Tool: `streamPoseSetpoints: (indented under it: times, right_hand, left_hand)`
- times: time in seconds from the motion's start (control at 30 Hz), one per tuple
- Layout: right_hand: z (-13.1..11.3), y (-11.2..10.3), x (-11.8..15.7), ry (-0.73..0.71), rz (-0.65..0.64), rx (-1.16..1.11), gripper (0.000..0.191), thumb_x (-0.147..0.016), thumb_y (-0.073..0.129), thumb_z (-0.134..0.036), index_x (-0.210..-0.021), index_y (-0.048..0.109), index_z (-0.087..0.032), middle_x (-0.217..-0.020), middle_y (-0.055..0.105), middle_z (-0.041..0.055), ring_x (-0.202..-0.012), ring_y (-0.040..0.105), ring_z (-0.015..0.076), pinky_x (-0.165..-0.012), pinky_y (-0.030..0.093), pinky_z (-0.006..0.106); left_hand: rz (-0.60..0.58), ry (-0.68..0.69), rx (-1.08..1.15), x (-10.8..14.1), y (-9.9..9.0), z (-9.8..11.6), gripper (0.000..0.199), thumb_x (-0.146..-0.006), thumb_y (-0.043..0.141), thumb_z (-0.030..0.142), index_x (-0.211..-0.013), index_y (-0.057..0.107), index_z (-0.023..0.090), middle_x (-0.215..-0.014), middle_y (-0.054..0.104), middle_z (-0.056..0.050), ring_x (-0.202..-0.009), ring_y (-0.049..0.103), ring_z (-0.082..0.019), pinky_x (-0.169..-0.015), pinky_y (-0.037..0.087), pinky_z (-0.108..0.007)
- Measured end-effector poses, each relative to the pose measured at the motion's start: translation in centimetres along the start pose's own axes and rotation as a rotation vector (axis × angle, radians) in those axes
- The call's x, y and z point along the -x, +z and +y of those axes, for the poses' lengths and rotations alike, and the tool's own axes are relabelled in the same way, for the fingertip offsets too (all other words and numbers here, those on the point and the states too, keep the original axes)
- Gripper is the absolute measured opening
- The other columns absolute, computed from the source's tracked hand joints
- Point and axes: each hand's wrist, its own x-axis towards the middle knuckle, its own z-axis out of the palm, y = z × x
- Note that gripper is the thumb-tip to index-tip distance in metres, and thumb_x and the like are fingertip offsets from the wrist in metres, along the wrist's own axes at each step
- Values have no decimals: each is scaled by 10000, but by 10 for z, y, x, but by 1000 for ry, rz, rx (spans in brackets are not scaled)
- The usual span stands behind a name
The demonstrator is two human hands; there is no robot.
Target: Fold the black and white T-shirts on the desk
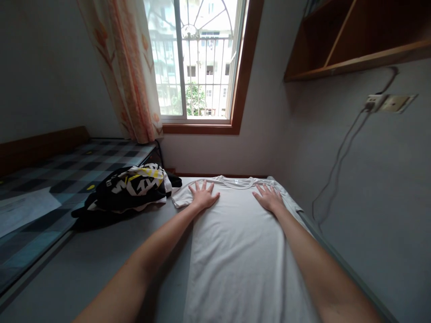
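A white T-shirt [237, 251] lies spread out on the table, its collar at the far end and its body running toward me. My left hand [202, 197] rests flat on its left shoulder, fingers spread. On the right shoulder, my right hand [268, 198] presses down flat, also with fingers apart. Neither hand grips the cloth. Soft creases cross the shirt below my hands, and a long fold runs down its right side. The left sleeve reaches out toward a heap of dark clothes; the right one lies against the wall side.
A heap of black, white and yellow clothes [134, 188] sits left of the shirt on the grey tabletop [134, 251]. Farther left is a checked bed surface [111, 152] with a paper sheet [27, 208]. A cable [336, 166] hangs from the right wall's socket. Shelves [357, 58] jut out above.
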Motion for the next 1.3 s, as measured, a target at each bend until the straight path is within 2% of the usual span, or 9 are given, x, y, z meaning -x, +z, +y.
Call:
streamPoseSetpoints:
  times: [0.37,0.53,0.63,0.73,0.87,0.93,1.03,1.17,1.3]
  right_hand:
    - [0,-3,18,-47,-19,-3,671,-953,157,-589,-1537,278,-280,-1615,197,64,-1466,179,314,-1162,160,528]
    - [21,-10,35,69,175,87,701,-966,143,-552,-1534,290,-168,-1592,247,129,-1453,201,330,-1151,183,526]
    - [34,-13,47,80,196,118,690,-971,180,-516,-1504,348,-112,-1566,297,163,-1439,235,335,-1150,196,508]
    - [33,-11,57,-92,179,115,659,-972,213,-481,-1480,387,-99,-1566,301,159,-1454,215,288,-1174,163,456]
    - [12,-3,67,-219,93,32,659,-971,191,-525,-1502,356,-170,-1585,267,130,-1460,217,274,-1172,184,464]
    - [3,1,71,-205,38,0,668,-967,165,-557,-1514,335,-213,-1591,256,114,-1460,216,288,-1165,191,491]
    - [-2,4,74,-186,-1,-11,674,-961,162,-580,-1518,329,-239,-1599,237,100,-1464,201,292,-1166,176,503]
    - [0,4,78,-187,2,0,668,-957,192,-580,-1520,326,-248,-1602,232,88,-1467,192,286,-1171,170,490]
    - [1,3,81,-169,-4,13,661,-958,199,-564,-1525,316,-244,-1604,225,86,-1467,195,282,-1170,172,491]
  left_hand:
    - [23,-7,-3,16,-2,3,679,-884,282,661,-1484,371,356,-1604,235,-45,-1450,114,-447,-1077,37,-733]
    - [93,-2,87,16,-2,2,670,-889,361,645,-1453,437,290,-1578,299,-80,-1447,181,-407,-1120,84,-681]
    - [224,-2,245,11,-8,-4,545,-944,383,498,-1365,540,191,-1510,405,-128,-1410,321,-305,-1170,220,-506]
    - [325,70,363,14,-17,-24,418,-945,361,225,-1282,595,147,-1392,534,-119,-1314,456,-206,-1136,333,-331]
    - [296,171,304,34,-23,-61,557,-815,356,12,-1290,583,194,-1296,606,-62,-1205,547,-175,-1077,397,-287]
    - [251,151,199,48,-23,-78,524,-836,371,46,-1297,576,186,-1322,589,-76,-1221,538,-196,-1072,395,-308]
    - [168,151,49,63,-22,-94,431,-928,393,236,-1323,547,159,-1410,522,-113,-1317,458,-235,-1125,320,-352]
    - [56,167,-62,73,-22,-100,562,-943,393,452,-1420,446,159,-1530,381,-124,-1440,279,-262,-1181,184,-391]
    - [47,161,-71,76,-24,-100,583,-933,382,526,-1440,457,246,-1563,336,-75,-1463,205,-308,-1184,136,-425]
